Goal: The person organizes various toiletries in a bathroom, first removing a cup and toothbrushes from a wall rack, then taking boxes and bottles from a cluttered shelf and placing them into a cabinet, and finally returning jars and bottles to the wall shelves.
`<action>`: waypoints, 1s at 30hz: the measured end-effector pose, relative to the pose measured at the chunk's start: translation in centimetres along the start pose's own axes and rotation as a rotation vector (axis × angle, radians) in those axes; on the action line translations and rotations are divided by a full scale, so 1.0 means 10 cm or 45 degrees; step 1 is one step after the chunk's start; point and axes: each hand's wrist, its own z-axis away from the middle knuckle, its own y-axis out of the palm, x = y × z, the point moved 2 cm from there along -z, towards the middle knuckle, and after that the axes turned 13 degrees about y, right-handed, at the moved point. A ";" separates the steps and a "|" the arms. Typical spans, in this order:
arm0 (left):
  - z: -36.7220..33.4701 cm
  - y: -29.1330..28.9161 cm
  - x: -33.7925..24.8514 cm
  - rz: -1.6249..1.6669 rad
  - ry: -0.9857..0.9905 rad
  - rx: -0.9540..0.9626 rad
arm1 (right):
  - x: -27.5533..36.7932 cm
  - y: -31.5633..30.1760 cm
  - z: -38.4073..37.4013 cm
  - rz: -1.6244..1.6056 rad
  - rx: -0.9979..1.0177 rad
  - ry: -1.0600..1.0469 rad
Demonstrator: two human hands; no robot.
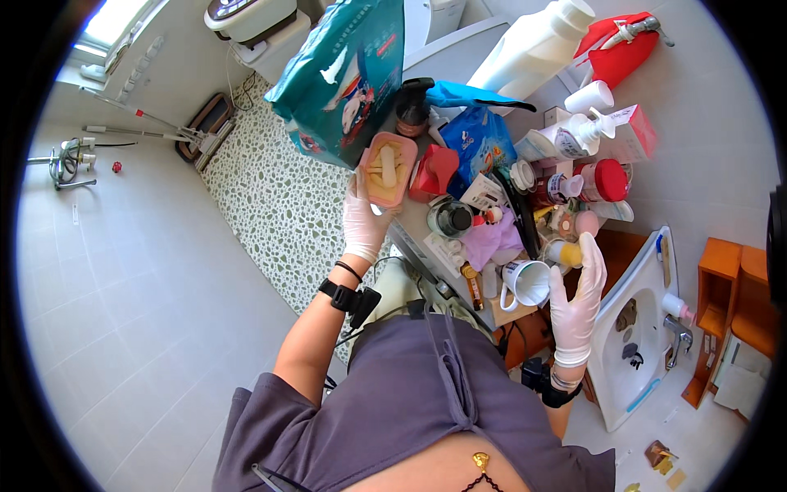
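Observation:
My left hand [363, 225], in a thin white glove, grips the near-left edge of a small pink open-topped box [402, 194]. Pale cream-coloured sticks [384, 166] lie inside it. A large teal bag [352, 90] stands just behind the box, and a red carton [432, 174] is on its right. My right hand [576, 307], also gloved, is open with thumb and fingers apart. Its thumb is close beside a white mug [525, 284]; I cannot tell whether they touch. Beyond its fingers lies a small bottle with a yellow part [567, 252].
The crowded countertop holds a dark-lidded glass jar [451, 217], lilac cloth [496, 239], blue packet [482, 143], pump bottle [570, 135], red-lidded jar [607, 180] and large white jug [537, 49]. A washbasin [611, 373] is at right; pebble-patterned flooring [275, 176] lies left.

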 end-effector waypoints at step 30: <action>-0.54 -0.33 0.29 0.263 -0.419 -0.274 | -0.52 -0.49 0.46 0.130 -0.297 0.514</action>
